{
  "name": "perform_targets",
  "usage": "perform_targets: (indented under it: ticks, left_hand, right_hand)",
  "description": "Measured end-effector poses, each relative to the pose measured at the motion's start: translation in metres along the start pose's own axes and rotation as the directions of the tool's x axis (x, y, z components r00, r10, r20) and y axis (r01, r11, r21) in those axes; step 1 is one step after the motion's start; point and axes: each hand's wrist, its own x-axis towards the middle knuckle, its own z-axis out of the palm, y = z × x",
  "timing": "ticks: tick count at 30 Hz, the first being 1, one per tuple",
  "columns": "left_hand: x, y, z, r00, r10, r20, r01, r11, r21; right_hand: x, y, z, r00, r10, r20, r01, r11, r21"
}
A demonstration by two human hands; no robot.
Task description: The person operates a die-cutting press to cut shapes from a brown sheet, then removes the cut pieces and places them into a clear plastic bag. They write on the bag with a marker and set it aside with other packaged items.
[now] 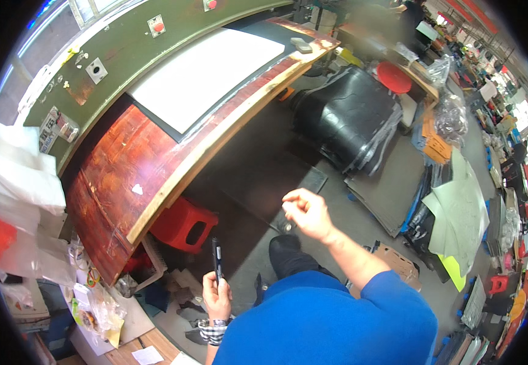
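Note:
Upright in my left hand [217, 296] is a black marker pen [216, 258], its shaft rising out of my closed fingers. A black-and-white checked band circles that wrist. My right hand [308, 213] hovers over the floor in front of me, fingers curled toward the thumb; whatever they may hold is too small or hidden to make out. Ahead and to the left stands a reddish wooden table [127, 155] with a pale wood edge. A large white sheet [206, 76] lies on it over a dark board. Neither hand touches the table.
Under the table's near end sits a red plastic stool [185, 225]. A black plastic-covered bulk [349, 112] stands beyond my right hand. Stacked grey-green sheets [458, 207] lie to the right. A green machine panel [118, 55] runs behind the table; a cluttered side table [133, 331] is lower left.

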Motion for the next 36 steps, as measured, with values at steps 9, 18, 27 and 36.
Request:
perform_targets:
  ticks: [9, 18, 27, 36]
  left_hand:
    - [0.116, 0.002, 0.057, 0.919, -0.366, -0.144, 0.393, 0.877, 0.276]
    - [0.244, 0.049, 0.176, 0.88, -0.461, -0.115, 0.468, 0.802, 0.371]
    - [0.246, 0.063, 0.178, 0.905, -0.242, -0.35, 0.381, 0.826, 0.414]
    - [0.175, 0.028, 0.162, 0.815, -0.201, -0.543, 0.448, 0.813, 0.372]
  right_hand:
    - [0.356, 0.019, -0.102, 0.866, -0.469, -0.172, 0.334, 0.8, -0.499]
    - [0.677, 0.077, -0.257, 0.81, -0.586, 0.001, 0.16, 0.22, -0.962]
    - [0.802, 0.143, -0.32, 0.93, -0.311, 0.197, 0.246, 0.128, -0.961]
    - [0.635, 0.046, -0.191, 0.956, -0.285, 0.072, 0.263, 0.938, 0.228]
